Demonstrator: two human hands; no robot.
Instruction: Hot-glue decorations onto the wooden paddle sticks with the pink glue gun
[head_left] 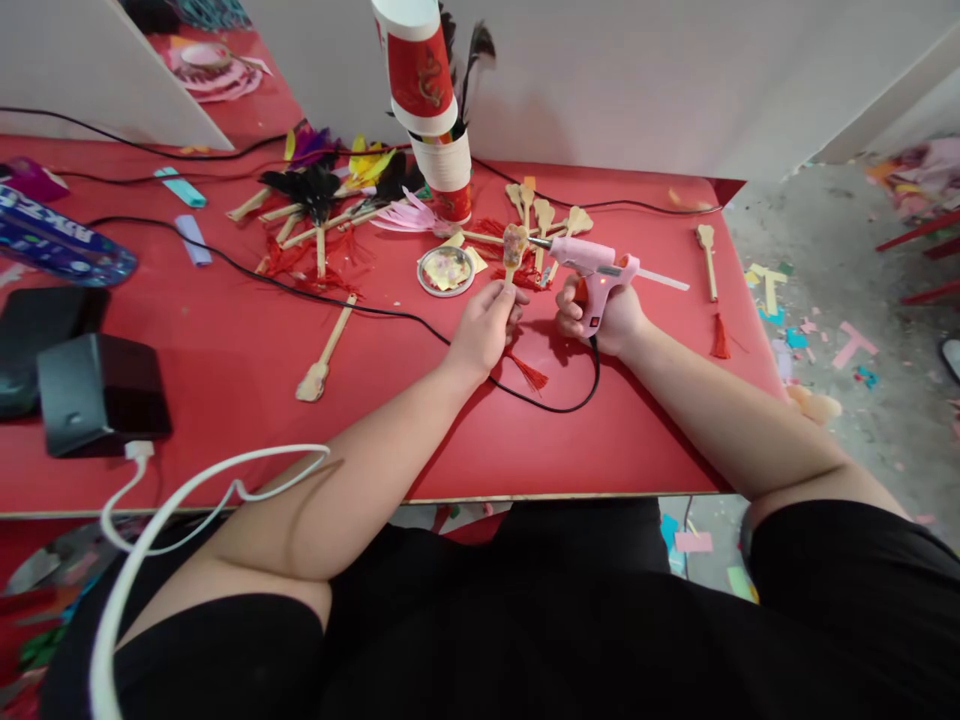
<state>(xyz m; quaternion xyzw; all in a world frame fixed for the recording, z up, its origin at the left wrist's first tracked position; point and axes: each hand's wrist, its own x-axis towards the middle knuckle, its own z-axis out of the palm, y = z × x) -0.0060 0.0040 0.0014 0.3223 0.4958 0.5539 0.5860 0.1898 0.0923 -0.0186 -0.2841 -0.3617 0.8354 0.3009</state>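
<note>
My left hand [486, 325] is closed round the handle of a small wooden paddle-shaped stick [514, 245], its wide, mottled head pointing up. A red tassel [529, 371] hangs below that hand. My right hand [611, 315] grips a pink glue gun [589, 262], with a clear glue stick [664, 281] poking out of its back. The metal nozzle points left, close to the paddle head; whether they touch I cannot tell. Just left of the paddle, a round dish [445, 271] holds yellowish scraps. Several similar wooden sticks [576, 221] lie behind the glue gun.
Stacked paper cups [442, 165] with black feathers stand at the back. Feathered sticks [321, 200] lie left of them. A black cord [375, 309] crosses the red table [450, 440]. Single sticks lie left [319, 375] and right [706, 255]. Black boxes [105, 395] stand far left.
</note>
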